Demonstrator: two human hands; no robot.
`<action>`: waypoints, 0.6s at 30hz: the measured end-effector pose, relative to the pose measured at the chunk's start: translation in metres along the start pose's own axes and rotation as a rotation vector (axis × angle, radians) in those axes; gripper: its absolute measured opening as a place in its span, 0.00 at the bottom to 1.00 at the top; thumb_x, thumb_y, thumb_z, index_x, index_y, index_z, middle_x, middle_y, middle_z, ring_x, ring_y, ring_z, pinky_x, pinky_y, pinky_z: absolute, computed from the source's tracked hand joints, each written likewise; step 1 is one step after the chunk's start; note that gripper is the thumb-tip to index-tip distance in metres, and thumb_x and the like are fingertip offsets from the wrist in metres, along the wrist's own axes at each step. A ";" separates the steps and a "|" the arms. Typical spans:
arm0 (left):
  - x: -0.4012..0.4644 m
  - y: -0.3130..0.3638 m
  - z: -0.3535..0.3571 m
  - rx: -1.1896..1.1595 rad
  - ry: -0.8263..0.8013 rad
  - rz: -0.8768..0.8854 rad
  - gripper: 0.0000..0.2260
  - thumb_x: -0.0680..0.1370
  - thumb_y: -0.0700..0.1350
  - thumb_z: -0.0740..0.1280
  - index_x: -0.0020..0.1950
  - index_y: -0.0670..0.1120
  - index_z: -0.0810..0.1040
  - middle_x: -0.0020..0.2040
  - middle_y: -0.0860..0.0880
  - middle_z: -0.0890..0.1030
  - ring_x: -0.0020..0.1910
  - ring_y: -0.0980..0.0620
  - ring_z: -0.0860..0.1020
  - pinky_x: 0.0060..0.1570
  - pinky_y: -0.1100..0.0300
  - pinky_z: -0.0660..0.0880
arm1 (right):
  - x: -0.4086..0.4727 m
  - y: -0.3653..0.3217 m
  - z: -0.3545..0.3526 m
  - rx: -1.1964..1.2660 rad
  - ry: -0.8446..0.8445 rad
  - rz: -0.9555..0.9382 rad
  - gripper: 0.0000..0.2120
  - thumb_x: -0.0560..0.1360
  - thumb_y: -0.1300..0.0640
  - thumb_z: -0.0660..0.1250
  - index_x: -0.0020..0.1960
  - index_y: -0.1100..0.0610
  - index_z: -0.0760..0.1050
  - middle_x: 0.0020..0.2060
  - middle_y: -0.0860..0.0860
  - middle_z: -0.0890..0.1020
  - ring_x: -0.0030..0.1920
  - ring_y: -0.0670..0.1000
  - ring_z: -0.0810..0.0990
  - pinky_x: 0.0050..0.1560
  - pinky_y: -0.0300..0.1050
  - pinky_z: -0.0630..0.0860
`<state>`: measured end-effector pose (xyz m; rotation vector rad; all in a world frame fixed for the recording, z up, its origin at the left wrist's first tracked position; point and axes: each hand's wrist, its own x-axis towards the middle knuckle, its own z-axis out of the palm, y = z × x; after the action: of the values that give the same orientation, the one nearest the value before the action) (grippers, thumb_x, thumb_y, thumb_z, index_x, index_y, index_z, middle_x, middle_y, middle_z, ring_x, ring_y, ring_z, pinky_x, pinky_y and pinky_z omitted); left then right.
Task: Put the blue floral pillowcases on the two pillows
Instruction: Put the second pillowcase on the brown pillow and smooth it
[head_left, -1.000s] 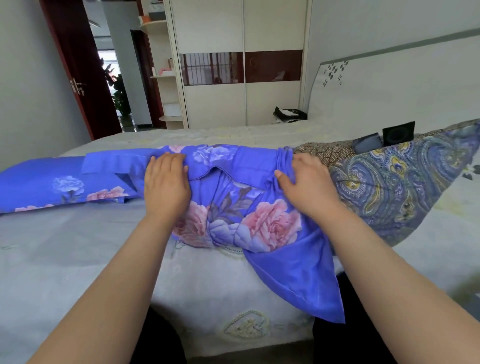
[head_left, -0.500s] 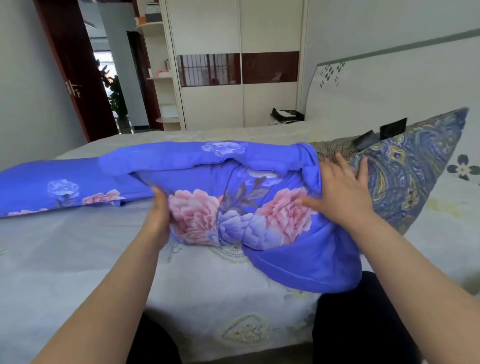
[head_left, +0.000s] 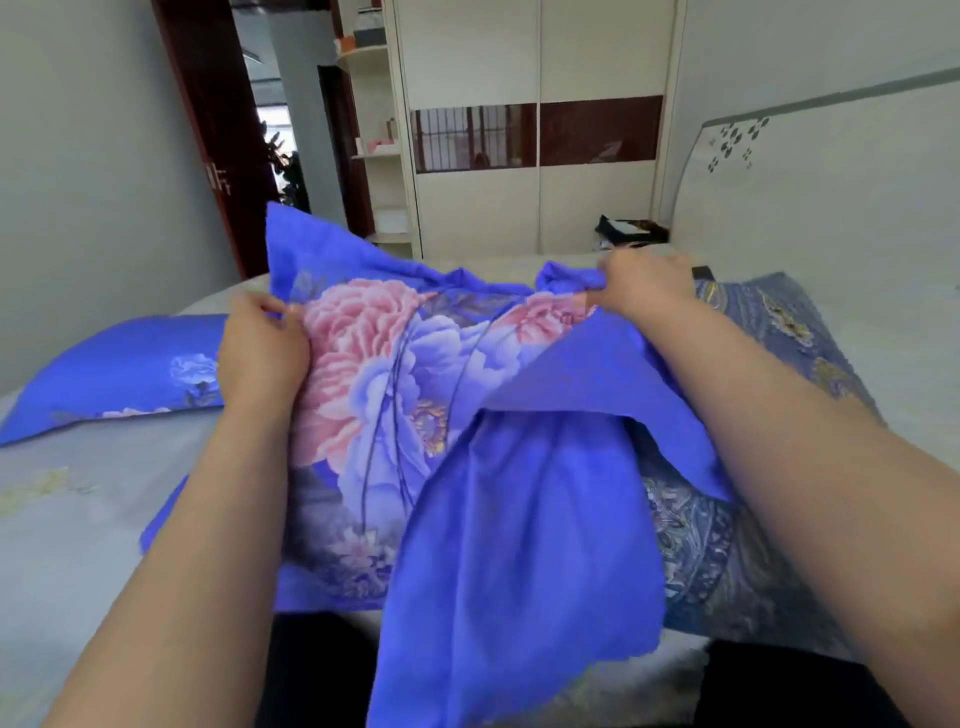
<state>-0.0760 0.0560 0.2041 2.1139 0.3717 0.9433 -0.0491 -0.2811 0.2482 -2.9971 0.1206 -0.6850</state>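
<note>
A blue floral pillowcase (head_left: 395, 395) is held up above the bed in front of me, its pink and lilac flowers facing me and a plain blue flap (head_left: 519, 545) hanging down. My left hand (head_left: 262, 348) grips its left edge. My right hand (head_left: 644, 288) pinches its bunched upper right edge. A pillow in a grey-blue paisley cover (head_left: 727, 545) lies under and to the right of the pillowcase, partly hidden by it. A second pillow (head_left: 119, 374), covered in blue floral cloth, lies flat at the left of the bed.
The bed (head_left: 67, 519) has a pale grey sheet and a white headboard (head_left: 831, 197) at the right. A dark object (head_left: 631, 231) sits at the far side. A white wardrobe (head_left: 530, 130) and an open dark red door (head_left: 208, 140) stand beyond.
Both hands have lifted the pillowcase off the bed and drawn it toward me. Its lower flap now hangs loose, and the paisley pillow lies lower beneath it.
</note>
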 end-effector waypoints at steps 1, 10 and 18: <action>-0.003 -0.008 0.009 0.057 -0.099 0.008 0.15 0.79 0.52 0.60 0.58 0.43 0.73 0.58 0.39 0.78 0.58 0.39 0.74 0.57 0.49 0.69 | 0.000 -0.008 0.020 0.033 -0.094 0.005 0.18 0.74 0.38 0.62 0.50 0.53 0.76 0.54 0.55 0.80 0.57 0.57 0.77 0.55 0.48 0.67; -0.114 0.002 0.072 0.738 -0.346 0.386 0.32 0.77 0.66 0.51 0.66 0.42 0.69 0.63 0.42 0.72 0.62 0.40 0.70 0.57 0.49 0.68 | -0.052 -0.015 0.091 0.408 -0.381 0.078 0.33 0.74 0.31 0.55 0.62 0.58 0.71 0.62 0.57 0.75 0.61 0.58 0.74 0.54 0.48 0.69; -0.110 0.023 0.072 0.947 -0.635 0.371 0.16 0.82 0.46 0.55 0.68 0.42 0.67 0.67 0.46 0.71 0.64 0.45 0.72 0.57 0.53 0.70 | -0.089 0.007 0.094 0.538 -0.170 0.114 0.28 0.75 0.36 0.59 0.63 0.57 0.71 0.60 0.55 0.77 0.58 0.58 0.76 0.50 0.47 0.70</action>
<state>-0.0995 -0.0567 0.1355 3.2767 0.0821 0.1995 -0.0881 -0.2755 0.1245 -2.4922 0.0806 -0.3711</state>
